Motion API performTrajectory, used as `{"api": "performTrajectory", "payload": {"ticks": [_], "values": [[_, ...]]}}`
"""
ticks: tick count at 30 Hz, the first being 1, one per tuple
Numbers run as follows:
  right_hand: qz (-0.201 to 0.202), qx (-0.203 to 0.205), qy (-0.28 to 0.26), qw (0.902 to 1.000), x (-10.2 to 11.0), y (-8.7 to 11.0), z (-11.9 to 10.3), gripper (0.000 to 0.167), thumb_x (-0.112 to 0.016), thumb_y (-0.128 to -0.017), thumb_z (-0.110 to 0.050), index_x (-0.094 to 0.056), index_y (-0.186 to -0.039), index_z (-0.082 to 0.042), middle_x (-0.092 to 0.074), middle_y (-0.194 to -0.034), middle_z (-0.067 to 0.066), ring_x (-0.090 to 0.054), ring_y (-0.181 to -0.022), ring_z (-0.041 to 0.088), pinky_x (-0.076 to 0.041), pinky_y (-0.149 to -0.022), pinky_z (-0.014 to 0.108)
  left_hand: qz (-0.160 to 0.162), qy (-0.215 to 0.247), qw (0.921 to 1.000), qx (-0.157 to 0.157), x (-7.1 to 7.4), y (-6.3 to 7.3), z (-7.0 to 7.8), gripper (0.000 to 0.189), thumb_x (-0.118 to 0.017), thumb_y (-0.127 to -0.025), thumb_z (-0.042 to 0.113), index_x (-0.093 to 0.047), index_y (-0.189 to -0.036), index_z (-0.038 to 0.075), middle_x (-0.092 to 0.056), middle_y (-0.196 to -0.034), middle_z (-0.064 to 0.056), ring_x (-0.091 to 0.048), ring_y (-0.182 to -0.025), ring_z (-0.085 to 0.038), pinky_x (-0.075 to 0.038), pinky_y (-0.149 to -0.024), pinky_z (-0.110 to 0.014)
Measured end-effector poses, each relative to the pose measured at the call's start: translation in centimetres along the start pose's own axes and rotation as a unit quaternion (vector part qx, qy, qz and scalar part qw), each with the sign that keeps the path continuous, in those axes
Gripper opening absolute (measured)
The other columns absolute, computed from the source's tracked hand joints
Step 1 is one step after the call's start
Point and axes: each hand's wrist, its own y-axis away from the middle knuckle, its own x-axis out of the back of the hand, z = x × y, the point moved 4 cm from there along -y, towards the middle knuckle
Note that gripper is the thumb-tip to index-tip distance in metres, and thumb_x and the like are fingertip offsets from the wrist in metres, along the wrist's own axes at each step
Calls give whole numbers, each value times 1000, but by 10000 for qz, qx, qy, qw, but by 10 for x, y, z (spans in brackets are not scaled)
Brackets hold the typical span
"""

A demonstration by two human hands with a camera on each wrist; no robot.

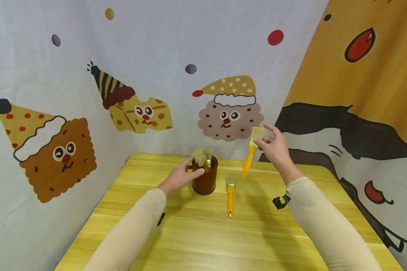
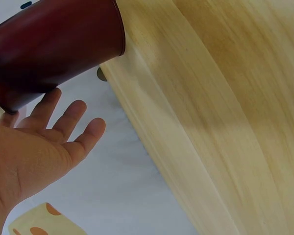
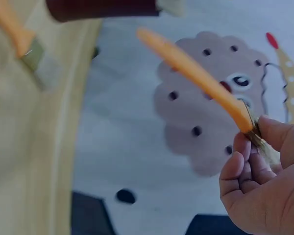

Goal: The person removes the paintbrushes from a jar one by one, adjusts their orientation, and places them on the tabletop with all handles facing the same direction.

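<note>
A dark reddish-brown mug (image 1: 204, 184) stands on the table, with paintbrushes (image 1: 201, 157) in it, bristles up. At the mug's left side is my left hand (image 1: 181, 176), thumb toward its front. Spread, slightly bent fingers (image 2: 71, 115) show in the left wrist view, one fingertip touching the mug's wall. My right hand (image 1: 274, 147) pinches another paintbrush (image 1: 250, 161) near its metal band, above the table at the right. Its orange handle slants downward and its pale bristles point up. In the right wrist view, the fingers partly hide the band and bristles.
Another orange-handled paintbrush (image 1: 230, 199) lies on the wooden table (image 1: 190, 241) between the hands, bristles toward the back. A cartoon-printed cloth (image 1: 149, 45) hangs behind the table and along its sides.
</note>
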Motion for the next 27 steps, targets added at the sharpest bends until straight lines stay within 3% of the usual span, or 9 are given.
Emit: {"api": "performTrajectory", "payload": {"ticks": [8,12,19,23,27], "values": [[-623,-619,498,9949,-1,1,51,74,-72,-105,-34,-36,-169,-28,-68,-141,23,-74,-115,35,-62,-99,46,18,-90,10000,-38,1,-1,1,99,-66,-94,75,-23,-172,31,-45,-168,-14,-45,-154,-41,-41,-122,-63],[-982,-815,476,9907,-11,4,74,75,-73,-105,-32,-36,-169,-24,-68,-139,22,-75,-110,29,-61,-92,38,13,-111,9999,-62,0,-1,2,97,-66,-97,70,-23,-173,29,-43,-169,-15,-45,-155,-42,-40,-123,-64],[-1484,-998,420,9830,-35,9,101,74,-72,-105,-26,-36,-168,-13,-74,-132,20,-74,-107,33,-59,-84,31,51,-101,9999,-30,0,1,3,96,-67,-98,69,-23,-173,29,-45,-169,-16,-45,-155,-42,-40,-123,-63],[-1758,-1169,406,9766,-50,13,113,74,-73,-104,-24,-37,-167,-9,-79,-118,16,-73,-99,32,-58,-78,34,45,-85,9999,-30,0,1,4,98,-67,-96,72,-23,-173,28,-45,-168,-16,-45,-155,-42,-40,-123,-64],[-1943,-1242,509,9717,-61,17,123,72,-74,-104,-23,-40,-165,-7,-79,-108,12,-71,-92,27,-60,-82,40,26,-88,10000,-27,0,1,3,99,-67,-96,72,-23,-173,28,-44,-169,-15,-45,-155,-41,-40,-123,-64]]}}
